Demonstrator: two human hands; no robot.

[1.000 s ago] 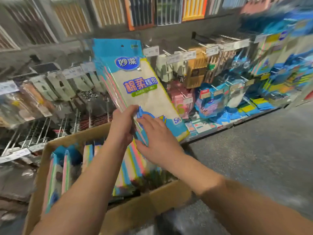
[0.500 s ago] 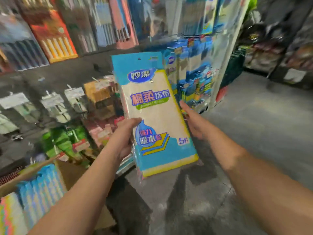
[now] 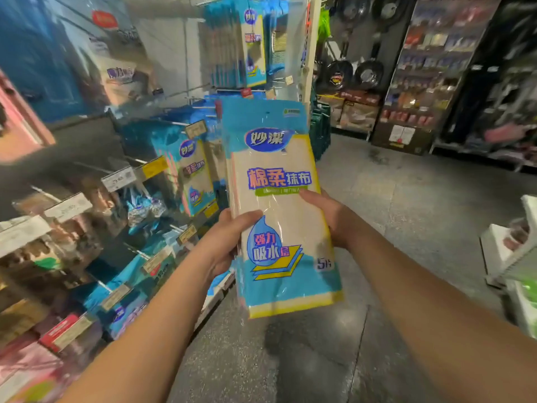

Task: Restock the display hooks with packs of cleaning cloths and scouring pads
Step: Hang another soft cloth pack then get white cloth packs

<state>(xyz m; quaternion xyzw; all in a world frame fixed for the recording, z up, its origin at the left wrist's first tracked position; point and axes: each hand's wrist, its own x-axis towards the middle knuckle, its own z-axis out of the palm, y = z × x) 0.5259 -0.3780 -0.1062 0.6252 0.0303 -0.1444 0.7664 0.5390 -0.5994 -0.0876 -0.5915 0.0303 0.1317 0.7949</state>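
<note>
Far left, 9 to 7 o'clock: blurred display hooks [image 3: 87, 167], thin metal rods sticking out toward the aisle, each tipped with a flat white or yellow price tag [image 3: 118, 178]; glossy bagged goods hang off them, contents too smeared to read. At 10 o'clock of centre, hanging cloth pack [image 3: 194, 173], same blue-and-cream film wrap as the held one, tilted on its hook. More of them hang higher at 12 o'clock, upper cloth packs [image 3: 253, 45], flat rectangles, shiny plastic. Left hand [image 3: 229, 242] at about 7 o'clock of frame centre, thumb curled over the front face and fingers behind, gripping the left edge of the cleaning cloth pack [image 3: 279, 210]. Pack sits dead centre, upright, slightly tilted, long rectangle, crinkly transparent film with glare streaks, cream cloth showing through, blue header, yellow bottom edge; looks like more than one pack stacked, pink and blue edges visible along the left side. Its top overlaps the hook row behind; touching or not, can't tell. Right hand [image 3: 328, 216] at 3 o'clock of the pack, thumb on the front, fingers wrapped behind the right edge, also gripping. Below and right, 5 to 3 o'clock: grey speckled floor [image 3: 392, 216], hard, open aisle. At 1 to 2 o'clock, dark shelving [image 3: 430, 68] with round black pans [image 3: 367, 74]. White racks [image 3: 511, 251] at the 4 o'clock edge.
</note>
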